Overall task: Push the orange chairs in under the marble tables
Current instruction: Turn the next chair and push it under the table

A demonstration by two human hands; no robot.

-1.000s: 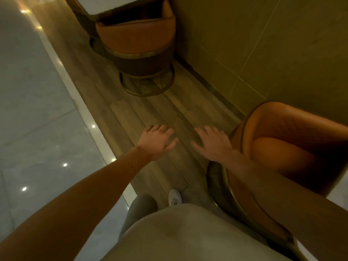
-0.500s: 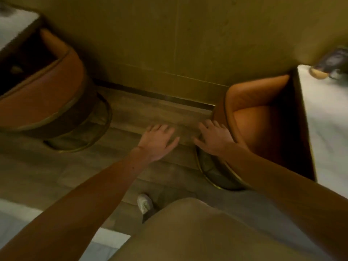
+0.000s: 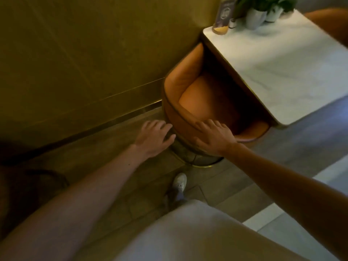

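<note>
Now both arms were stretched forward: the right hand [image 3: 213, 137] lay flat, fingers spread wide, on the curved back rim of the orange chair [image 3: 190, 95], while the left hand [image 3: 154, 137] hung open just beside the backrest, gripping nothing; contact there was hard to judge. Motion blur softened everything. The chair's front edge sat tucked under the marble table [image 3: 278, 68], its seat partly in shadow, gold base ring [image 3: 205, 165] half hidden behind the wrist.
</note>
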